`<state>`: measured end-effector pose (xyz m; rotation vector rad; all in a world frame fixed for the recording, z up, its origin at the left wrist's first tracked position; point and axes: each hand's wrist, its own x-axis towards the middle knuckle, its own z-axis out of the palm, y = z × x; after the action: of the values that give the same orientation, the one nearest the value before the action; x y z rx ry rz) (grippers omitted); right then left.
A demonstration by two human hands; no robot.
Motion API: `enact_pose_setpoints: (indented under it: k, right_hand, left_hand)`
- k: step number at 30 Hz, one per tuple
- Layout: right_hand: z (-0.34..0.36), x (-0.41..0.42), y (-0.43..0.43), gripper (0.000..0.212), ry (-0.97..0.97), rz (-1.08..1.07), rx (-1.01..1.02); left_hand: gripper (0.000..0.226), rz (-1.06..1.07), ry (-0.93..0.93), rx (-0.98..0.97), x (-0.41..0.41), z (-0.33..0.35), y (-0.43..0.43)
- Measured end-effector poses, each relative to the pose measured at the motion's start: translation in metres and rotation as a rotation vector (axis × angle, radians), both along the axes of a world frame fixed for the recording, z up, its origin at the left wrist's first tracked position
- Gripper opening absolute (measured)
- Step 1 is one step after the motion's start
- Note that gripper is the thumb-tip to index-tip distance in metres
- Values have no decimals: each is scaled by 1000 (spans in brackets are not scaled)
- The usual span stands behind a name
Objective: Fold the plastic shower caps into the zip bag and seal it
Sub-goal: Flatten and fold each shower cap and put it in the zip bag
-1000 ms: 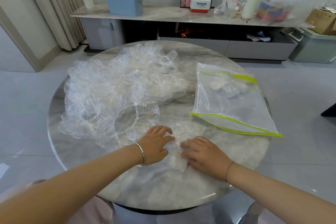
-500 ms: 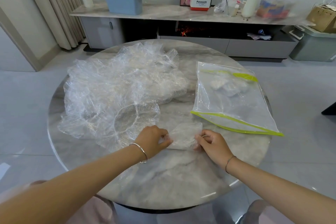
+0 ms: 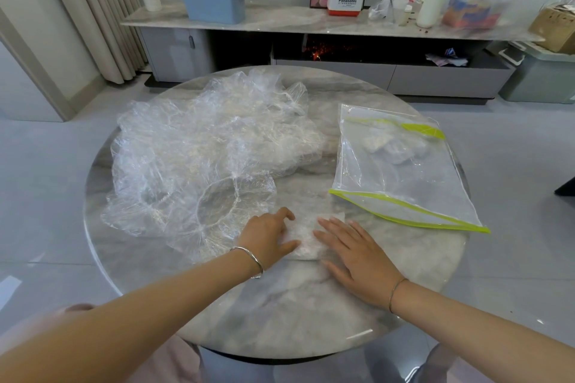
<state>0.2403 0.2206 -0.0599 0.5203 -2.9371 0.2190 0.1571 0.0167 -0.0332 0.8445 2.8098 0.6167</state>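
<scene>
Left hand (image 3: 267, 236) and right hand (image 3: 354, 253) press flat, fingers straight, on the folded shower cap (image 3: 306, 235), likely flattening it. Zip bag (image 3: 404, 177) lies near for loading.

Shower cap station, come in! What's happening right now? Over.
Left hand, right hand flat, pressing folded cap. Zip bag lies right, apart. Unfolded cap pile beside left hand, nothing blocking.

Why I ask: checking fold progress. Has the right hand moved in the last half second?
Yes: the right hand has slid slightly left onto the folded cap, away from the near corner of the zip bag.
</scene>
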Motion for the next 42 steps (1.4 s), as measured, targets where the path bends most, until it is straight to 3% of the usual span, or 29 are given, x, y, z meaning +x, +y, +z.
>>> enact_pose_setpoints:
  k: [5,9,15,21,25,32,36,39,42]
  right_hand:
    - [-5,5,3,57,-159,-25,26]
    - [-10,3,7,74,-182,6,-38]
    - [3,-4,6,45,65,76,-37]
    - [3,-7,10,40,48,15,-16]
    - [5,-12,12,34,67,1,-30]
    - [6,-19,12,9,-14,-95,-259]
    - [6,-21,14,27,-176,-230,-517]
    - [4,-23,14,21,-302,-352,-703]
    - [7,-26,11,19,-378,-407,-782]
  left_hand:
    - [44,-312,436,-57,6,0,3]
    - [49,-420,411,-123,14,-5,2]
    - [48,-456,322,-186,12,-10,-2]
    - [47,-386,407,-218,8,-9,0]
    - [32,-352,466,-263,4,-7,3]
    - [24,-229,322,-242,-2,1,3]
    - [27,-108,114,-213,-2,5,2]
    - [22,-45,-51,-149,-4,5,0]
    - [11,-53,-24,-153,-2,8,1]
